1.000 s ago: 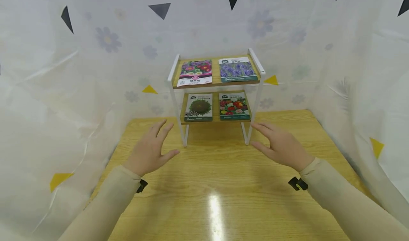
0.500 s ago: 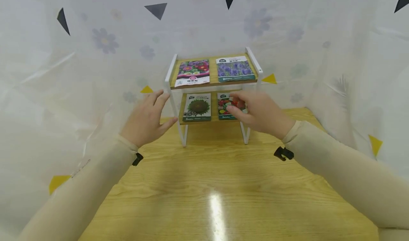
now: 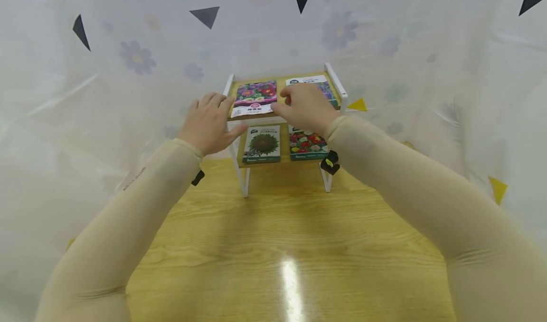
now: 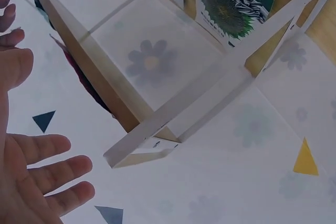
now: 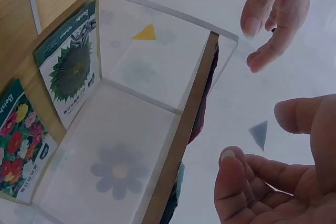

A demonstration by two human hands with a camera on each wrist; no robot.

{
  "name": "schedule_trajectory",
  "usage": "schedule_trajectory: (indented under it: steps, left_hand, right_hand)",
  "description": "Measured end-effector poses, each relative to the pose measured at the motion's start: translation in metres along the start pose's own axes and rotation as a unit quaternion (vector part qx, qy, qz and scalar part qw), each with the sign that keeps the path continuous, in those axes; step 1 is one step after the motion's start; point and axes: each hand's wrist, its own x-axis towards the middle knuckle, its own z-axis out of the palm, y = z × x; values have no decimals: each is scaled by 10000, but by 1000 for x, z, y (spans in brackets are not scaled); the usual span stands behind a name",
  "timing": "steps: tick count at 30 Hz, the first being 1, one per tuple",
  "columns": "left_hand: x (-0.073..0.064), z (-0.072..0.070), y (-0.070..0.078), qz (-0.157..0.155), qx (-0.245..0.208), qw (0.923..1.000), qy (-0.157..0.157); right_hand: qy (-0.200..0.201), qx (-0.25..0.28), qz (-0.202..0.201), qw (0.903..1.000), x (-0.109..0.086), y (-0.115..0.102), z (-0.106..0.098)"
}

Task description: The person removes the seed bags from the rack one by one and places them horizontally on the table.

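Note:
A small two-tier rack with white metal sides [image 3: 335,82] holds printed flower seed packets. On its upper shelf lie a packet of pink and red daisies [image 3: 256,95] and a lavender packet [image 3: 328,91]. My left hand [image 3: 209,125], fingers spread, hovers by the rack's left side near the daisy packet. My right hand [image 3: 305,106] is over the upper shelf, between the two packets, and covers much of the lavender one. Its fingers are loosely bent, with a gap between thumb and fingers in the right wrist view. Neither hand holds anything.
The lower shelf bears a sunflower packet [image 3: 262,144] and a packet of mixed red flowers [image 3: 305,144]. Underneath is a wood-grain table [image 3: 282,236]. A pale flowered sheet [image 3: 141,84] with triangle shapes hangs behind and at the sides.
Both hands have risen from low in front of the rack to its upper shelf. The right hand has also swung left, across the lower packet to the lavender one. The packets have stayed put.

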Motion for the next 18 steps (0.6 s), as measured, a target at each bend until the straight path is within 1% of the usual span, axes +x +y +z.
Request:
schedule_trajectory:
  steps: [4,6,12,16,18]
  left_hand:
    - [16,-3,-1,-152,105,9993,-322]
    - [23,-4,-1,-192,178,9982,-535]
    - [43,-6,2,-334,280,9919,-1192]
    - [52,-4,5,-353,430,9881,-1436]
    - [55,-2,6,-309,544,9871,-1471]
  right_hand:
    - [33,79,198,9998,19,-6,3]
    - [38,9,333,9994,27,-8,3]
    - [-12,-210,719,9972,48,-12,5]
    - [-91,-164,974,9951,58,-15,7]
    - [-178,-156,1120,9934,61,-16,8]
